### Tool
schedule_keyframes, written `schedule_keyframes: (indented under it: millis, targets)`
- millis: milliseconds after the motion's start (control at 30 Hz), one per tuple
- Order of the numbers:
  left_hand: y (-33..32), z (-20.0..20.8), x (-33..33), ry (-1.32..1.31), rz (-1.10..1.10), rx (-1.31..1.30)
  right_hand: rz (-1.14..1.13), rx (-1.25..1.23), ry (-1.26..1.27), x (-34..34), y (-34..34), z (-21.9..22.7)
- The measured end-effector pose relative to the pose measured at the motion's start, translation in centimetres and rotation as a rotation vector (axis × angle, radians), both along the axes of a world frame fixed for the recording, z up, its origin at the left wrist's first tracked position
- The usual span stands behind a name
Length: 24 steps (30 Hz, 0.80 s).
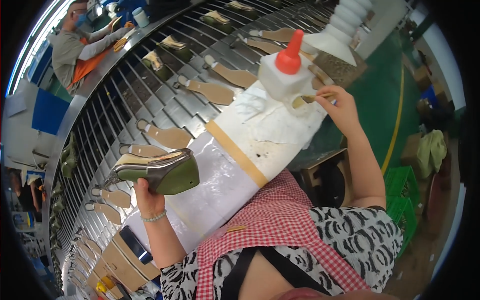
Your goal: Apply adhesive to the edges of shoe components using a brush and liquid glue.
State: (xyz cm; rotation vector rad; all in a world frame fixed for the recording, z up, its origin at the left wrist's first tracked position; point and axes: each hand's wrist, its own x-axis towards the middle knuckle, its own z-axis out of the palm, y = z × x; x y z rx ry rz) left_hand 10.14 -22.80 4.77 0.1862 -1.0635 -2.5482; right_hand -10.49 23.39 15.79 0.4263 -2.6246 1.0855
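My left hand (150, 200) is closed around a shoe upper on a green shoe last (175, 175), tilted on its side over the white work board. The upper looks metallic and shiny, and part of the last is hidden by my thumb. In my right hand (341, 109), fingers pinched together, is a small glue brush (326, 95). Its tip (300, 102) touches the small opening at the base of a white squarish bottle (280, 80) with a red cone cap (289, 55).
Beyond the board (272, 150) runs a metal roller conveyor (120, 75) with tan soles (207, 90) and green lasts (160, 65). A phone (135, 242) lies at lower left. A white flexible duct (345, 25) hangs near the bottle. Another person (72, 50) works across the conveyor.
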Motion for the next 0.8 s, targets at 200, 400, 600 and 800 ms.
schedule_keyframes:
  millis: [200, 400, 600, 800]
  targets:
    - [7.2, 2.5, 0.3, -0.214, 0.037, -0.362, 0.075, 0.223, -0.089, -2.4, 1.3, -3.7]
    - [10.7, 3.1, 0.8, -0.293, 0.090, -0.467, 0.069, 0.343, -0.083, -3.8, 1.3, -6.5]
    - [12.0, 2.7, 0.3, -0.336, 0.127, -0.605, 0.064, 0.249, -0.127, -3.6, 0.8, -5.9]
    - [14.0, 0.7, -1.7, -0.253, 0.197, -0.663, 0.069, 0.185, -0.194, -3.0, 0.8, -5.8]
